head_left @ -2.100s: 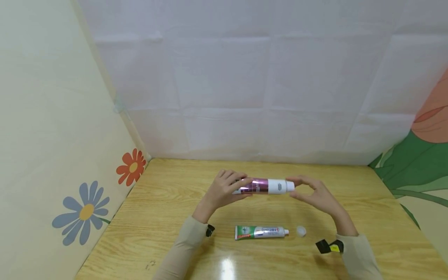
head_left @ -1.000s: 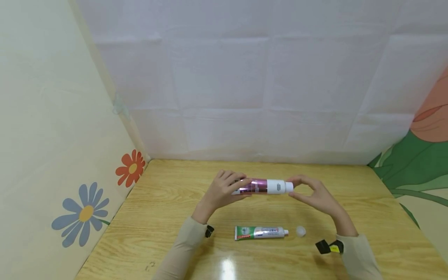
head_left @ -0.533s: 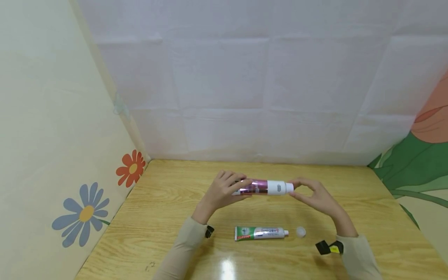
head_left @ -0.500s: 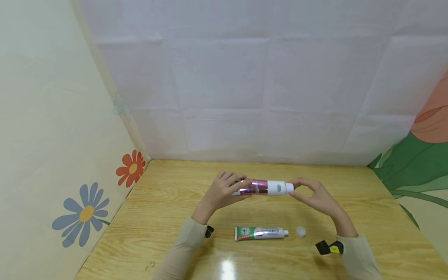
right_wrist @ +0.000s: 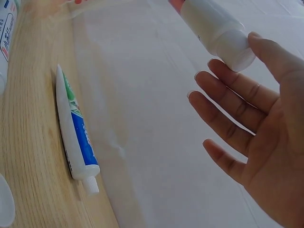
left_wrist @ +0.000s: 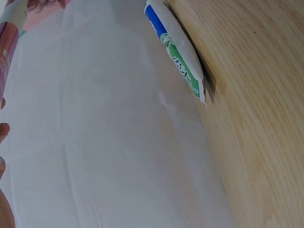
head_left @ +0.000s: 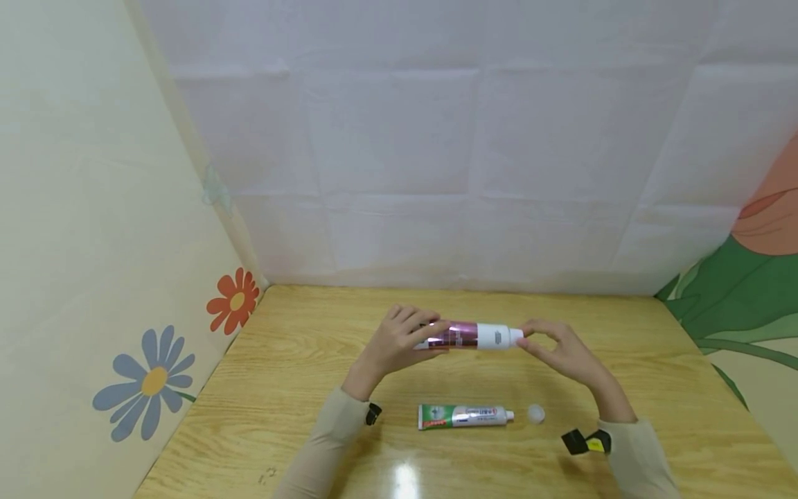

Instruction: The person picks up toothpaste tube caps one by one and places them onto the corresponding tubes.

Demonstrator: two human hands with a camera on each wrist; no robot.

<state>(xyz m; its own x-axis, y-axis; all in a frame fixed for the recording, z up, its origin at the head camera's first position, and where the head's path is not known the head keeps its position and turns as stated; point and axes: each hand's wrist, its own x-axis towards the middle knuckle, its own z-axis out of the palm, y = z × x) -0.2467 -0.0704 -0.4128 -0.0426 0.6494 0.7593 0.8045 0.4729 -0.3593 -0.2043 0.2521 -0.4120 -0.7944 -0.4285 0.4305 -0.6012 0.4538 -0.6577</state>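
In the head view, my left hand (head_left: 393,343) grips a purple and white toothpaste tube (head_left: 463,335) by its rear part, level above the table. My right hand (head_left: 566,355) pinches the tube's white cap (head_left: 515,337) between thumb and fingertips. The right wrist view shows the cap (right_wrist: 236,51) with the thumb on one side and the forefinger on the other; the remaining fingers spread apart. Below the hands lies a green and silver toothpaste tube (head_left: 466,416), its bare nozzle pointing right. A small round white cap (head_left: 536,414) rests just beyond that nozzle.
A wooden table (head_left: 312,443) carries everything, with a pale sheet (head_left: 386,152) hung behind it. On the left stands a wall (head_left: 81,229) with flower pictures. White print-covered packaging (right_wrist: 6,42) is cut off at the right wrist view's left edge.
My right thumb and fingertips have shifted slightly on the cap and cover more of its end. The held tube sits a touch lower; the things on the table have stayed put.
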